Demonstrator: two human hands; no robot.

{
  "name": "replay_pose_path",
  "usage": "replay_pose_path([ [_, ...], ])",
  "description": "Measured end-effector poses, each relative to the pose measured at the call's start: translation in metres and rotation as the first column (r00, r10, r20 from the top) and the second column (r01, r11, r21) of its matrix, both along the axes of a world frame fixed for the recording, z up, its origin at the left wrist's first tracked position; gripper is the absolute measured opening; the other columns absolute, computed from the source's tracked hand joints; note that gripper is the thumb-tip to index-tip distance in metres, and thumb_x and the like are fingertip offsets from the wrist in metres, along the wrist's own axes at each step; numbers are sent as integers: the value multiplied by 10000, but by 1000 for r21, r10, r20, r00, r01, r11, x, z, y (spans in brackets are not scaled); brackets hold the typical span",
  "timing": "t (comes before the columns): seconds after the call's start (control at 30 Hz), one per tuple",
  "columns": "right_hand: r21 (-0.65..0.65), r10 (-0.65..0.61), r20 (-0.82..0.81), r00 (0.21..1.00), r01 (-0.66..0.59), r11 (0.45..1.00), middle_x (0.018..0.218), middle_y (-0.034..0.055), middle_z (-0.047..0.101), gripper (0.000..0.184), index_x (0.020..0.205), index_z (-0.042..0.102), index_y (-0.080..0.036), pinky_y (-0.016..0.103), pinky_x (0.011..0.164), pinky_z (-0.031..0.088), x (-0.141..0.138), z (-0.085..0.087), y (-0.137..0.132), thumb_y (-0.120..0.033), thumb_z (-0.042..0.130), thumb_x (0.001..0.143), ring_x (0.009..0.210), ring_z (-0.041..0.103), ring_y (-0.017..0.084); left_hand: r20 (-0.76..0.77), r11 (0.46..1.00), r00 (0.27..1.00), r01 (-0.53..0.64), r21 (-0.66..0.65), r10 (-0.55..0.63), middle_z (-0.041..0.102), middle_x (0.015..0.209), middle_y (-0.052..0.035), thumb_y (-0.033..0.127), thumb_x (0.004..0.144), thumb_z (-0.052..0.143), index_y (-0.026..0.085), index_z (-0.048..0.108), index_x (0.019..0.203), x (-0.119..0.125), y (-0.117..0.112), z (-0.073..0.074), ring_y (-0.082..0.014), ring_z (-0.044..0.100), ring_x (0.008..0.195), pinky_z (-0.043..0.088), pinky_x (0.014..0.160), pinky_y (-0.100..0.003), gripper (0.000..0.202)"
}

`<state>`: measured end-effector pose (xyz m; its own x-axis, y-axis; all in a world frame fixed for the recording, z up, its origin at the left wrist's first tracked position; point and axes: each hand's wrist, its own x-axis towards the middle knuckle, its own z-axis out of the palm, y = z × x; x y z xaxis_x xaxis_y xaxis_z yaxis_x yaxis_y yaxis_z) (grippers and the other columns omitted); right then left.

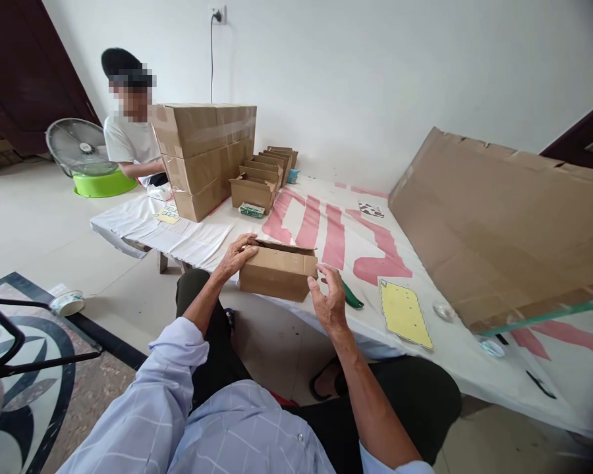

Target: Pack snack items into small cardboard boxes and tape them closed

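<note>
A small brown cardboard box (277, 273) lies at the table's near edge, just above my lap, with a flap raised along its far side. My left hand (238, 255) grips its left end, fingers over the top edge. At the opposite end, my right hand (329, 296) holds the box's right corner between thumb and fingers. Right beside that hand is a green curved object (352, 296), partly hidden by it; I cannot tell its kind. A yellow sheet (406, 315) with a scalloped edge lies farther right. What is inside the box is hidden.
Taped cartons (192, 135) are stacked at the table's left, before a row of open boxes (252, 192) and a small green-and-white box (252, 210). A large cardboard panel (514, 224) leans at right. A person (133, 141) sits beyond the cartons near a fan (82, 146).
</note>
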<state>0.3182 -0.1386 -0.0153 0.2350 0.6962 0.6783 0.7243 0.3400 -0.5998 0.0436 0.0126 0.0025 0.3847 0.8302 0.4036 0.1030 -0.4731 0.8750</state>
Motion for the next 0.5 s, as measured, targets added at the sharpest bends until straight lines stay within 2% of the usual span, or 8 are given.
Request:
replay_pose_path([
  [0.23, -28, 33, 34, 999, -32, 999, 1248, 130, 725, 331, 1281, 698, -238, 493, 974, 594, 8, 12, 13, -418, 611, 1016, 1167, 669, 311, 2, 1000, 1000, -23, 14, 23, 677, 1426, -118, 467, 924, 635, 213, 744, 1054, 4, -8, 2, -323, 607, 1372, 526, 1087, -402, 306],
  [0.5, -55, 57, 49, 997, -55, 997, 1283, 132, 719, 358, 1311, 702, -234, 522, 1038, 581, 17, 14, 26, -410, 622, 1010, 1198, 665, 316, 10, 999, 999, -47, -3, 47, 657, 1472, -124, 445, 916, 660, 208, 759, 1001, 7, -14, 0, -322, 631, 1334, 548, 995, -392, 271],
])
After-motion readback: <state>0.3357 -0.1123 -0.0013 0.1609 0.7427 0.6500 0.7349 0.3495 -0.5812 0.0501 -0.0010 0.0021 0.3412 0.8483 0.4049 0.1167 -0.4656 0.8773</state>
